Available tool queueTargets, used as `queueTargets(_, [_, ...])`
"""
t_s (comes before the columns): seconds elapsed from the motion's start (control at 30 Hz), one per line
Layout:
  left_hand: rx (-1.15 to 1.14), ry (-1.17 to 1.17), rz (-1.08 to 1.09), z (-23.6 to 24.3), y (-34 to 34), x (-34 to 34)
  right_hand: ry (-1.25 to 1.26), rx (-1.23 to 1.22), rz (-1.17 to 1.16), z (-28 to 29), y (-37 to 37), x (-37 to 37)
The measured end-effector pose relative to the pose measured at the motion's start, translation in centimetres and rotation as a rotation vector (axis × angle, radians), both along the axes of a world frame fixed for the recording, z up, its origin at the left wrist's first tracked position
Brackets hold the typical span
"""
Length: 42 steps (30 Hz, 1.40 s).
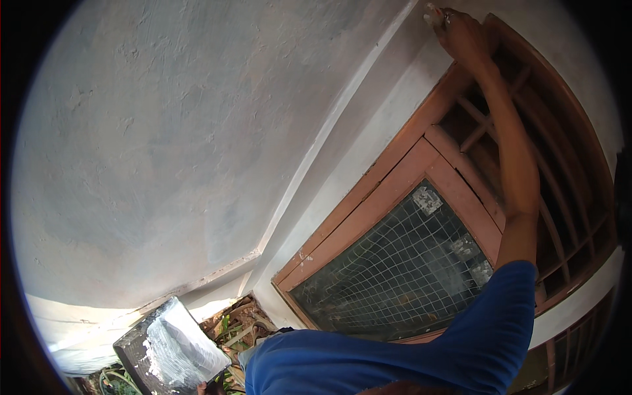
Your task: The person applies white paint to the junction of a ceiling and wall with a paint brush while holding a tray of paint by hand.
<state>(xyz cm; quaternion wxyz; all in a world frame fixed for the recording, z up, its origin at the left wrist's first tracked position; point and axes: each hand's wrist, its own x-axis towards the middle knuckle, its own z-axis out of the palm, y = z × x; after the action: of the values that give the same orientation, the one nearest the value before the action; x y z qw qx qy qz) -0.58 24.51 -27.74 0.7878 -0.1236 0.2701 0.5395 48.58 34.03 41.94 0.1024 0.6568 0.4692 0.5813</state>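
Stretched high to the top of the view, my right hand (466, 41) is closed on a small white-smeared tool (434, 14), whose kind I cannot make out. It is beside the upper corner of the wooden window frame (407, 145), near the white wall strip. Low on the left, a dark rectangular tray (131, 349) is coated with a thick smear of white paint or putty (181, 345). Only a bit of my left hand (209, 388) shows, gripping the tray's lower edge; most of it is cut off by the picture's rim.
A large grey-white wall (158, 145) with a patchy finish fills the left. The window has a mesh-patterned glass pane (388, 263) and a slatted vent (566, 164) above it. Green plants (230, 329) and rubble lie at the wall's foot.
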Motion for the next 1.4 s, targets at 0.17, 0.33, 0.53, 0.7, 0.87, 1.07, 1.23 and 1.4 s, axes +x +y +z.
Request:
queueTargets(0.17, [-0.012,-0.003,-0.009,-0.7,-0.8,-0.3,-0.169,0.086,0.067,6.1,-0.2,0.9])
queueTargets(0.33, [-0.002,0.018,-0.003,-0.7,-1.2,-0.7,-0.186,-0.106,0.033,-5.3,0.4,4.9])
queueTargets(0.53, [0.009,0.015,-0.012,-1.3,-1.7,-1.5,0.203,-0.517,0.136,-23.3,-1.8,2.4])
queueTargets(0.7, [0.028,0.023,0.002,-1.5,-2.1,-2.1,0.632,-0.422,0.106,-19.7,-1.1,0.6])
queueTargets(0.87, [0.007,0.027,-0.036,-0.3,-1.9,-1.6,0.105,0.006,0.273,-9.2,-1.2,1.5])
queueTargets(1.07, [0.019,0.091,-0.042,0.4,-2.3,-1.9,-0.057,-0.078,0.227,-16.5,-1.6,2.8])
queueTargets(1.23, [-0.009,0.079,-0.043,0.7,-2.4,-2.5,0.234,-0.358,0.198,-32.0,-0.9,2.2])
queueTargets(1.4, [-0.001,0.109,-0.029,0.4,-2.5,-2.6,0.849,-0.551,0.135,-41.8,-1.7,3.7])
